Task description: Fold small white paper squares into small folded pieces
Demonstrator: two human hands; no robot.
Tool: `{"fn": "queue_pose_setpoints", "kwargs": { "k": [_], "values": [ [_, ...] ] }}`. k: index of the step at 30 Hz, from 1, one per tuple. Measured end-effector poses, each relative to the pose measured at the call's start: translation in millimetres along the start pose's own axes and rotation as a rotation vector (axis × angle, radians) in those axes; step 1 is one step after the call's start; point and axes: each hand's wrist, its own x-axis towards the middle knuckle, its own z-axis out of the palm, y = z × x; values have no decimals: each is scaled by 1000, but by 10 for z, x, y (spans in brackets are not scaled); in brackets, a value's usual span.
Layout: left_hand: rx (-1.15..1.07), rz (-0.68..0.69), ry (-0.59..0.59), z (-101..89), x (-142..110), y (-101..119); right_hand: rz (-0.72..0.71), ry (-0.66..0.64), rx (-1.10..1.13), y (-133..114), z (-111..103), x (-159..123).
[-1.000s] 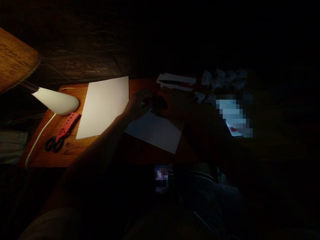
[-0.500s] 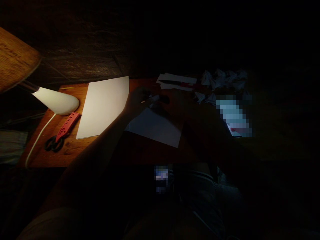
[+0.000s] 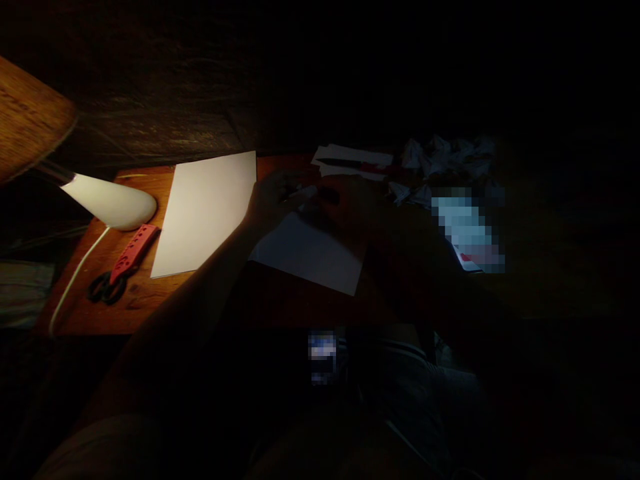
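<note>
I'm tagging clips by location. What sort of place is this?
Probably a dim room indoors: a lit desk lamp, scissors and paper sit on a wooden table.

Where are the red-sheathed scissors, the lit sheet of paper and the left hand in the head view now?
Scissors (image 3: 132, 255): head view, on the red perforated sheath.
Lit sheet of paper (image 3: 205, 210): head view, middle of its bright face.
Left hand (image 3: 267, 203): head view, back of the hand.

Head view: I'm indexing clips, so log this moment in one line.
left hand: at white piece | right hand: close by, dim | scissors: on table
</note>
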Motion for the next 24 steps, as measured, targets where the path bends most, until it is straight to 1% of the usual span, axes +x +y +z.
{"fn": "queue_pose_setpoints", "kwargs": {
  "k": [3, 7, 13, 20, 24],
  "values": [
    [52, 2, 21, -18, 10, -35, 5, 20, -14, -6, -6, -11],
    [117, 19, 44, -25, 1, -1, -9, -10, -22, 0, 3, -5],
    [81, 20, 82, 6, -5, 70, -7, -18, -41, -4, 1, -3],
    [66, -6, 75, -13, 6, 26, -3, -17, -49, 50, 17, 13],
    [11, 17, 59, -15, -1, 4, -24, -24, -50, 76, 28, 28]
  ]
}}
